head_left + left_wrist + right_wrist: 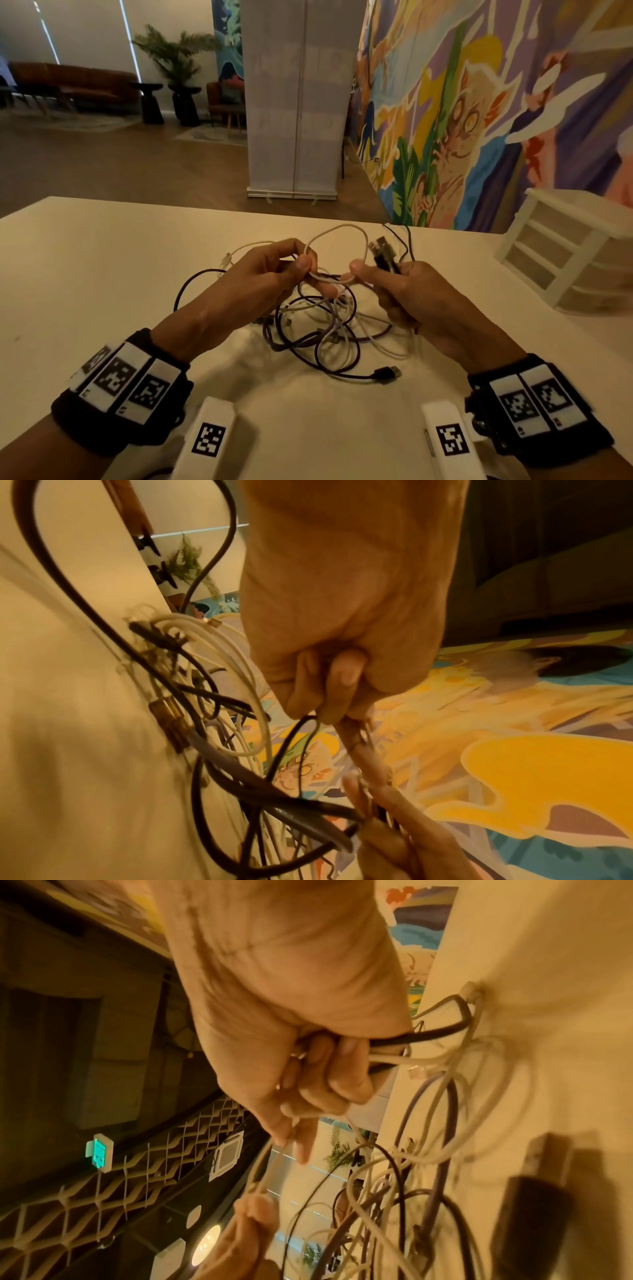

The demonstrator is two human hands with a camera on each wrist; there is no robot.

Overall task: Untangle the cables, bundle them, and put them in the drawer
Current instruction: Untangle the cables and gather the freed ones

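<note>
A tangle of white, purple and black cables [322, 325] lies on the cream table [102, 274] between my hands. My left hand [274, 267] pinches a white cable [337, 233] that loops up above the pile. My right hand [383, 277] grips several cables, and their black plug ends [385, 255] stick up from the fist, while thumb and forefinger pinch the same white cable. A loose black USB plug [387, 372] lies at the near edge of the tangle. In the wrist views, the left hand's fingers [339, 685] and the right hand's fingers [329, 1074] curl round cables.
A white drawer unit [565, 253] stands on the table at the far right, its drawers closed. A black cable [404, 240] trails toward the table's far edge. Beyond the table are a white roll-up banner [298, 102] and a painted wall [479, 102].
</note>
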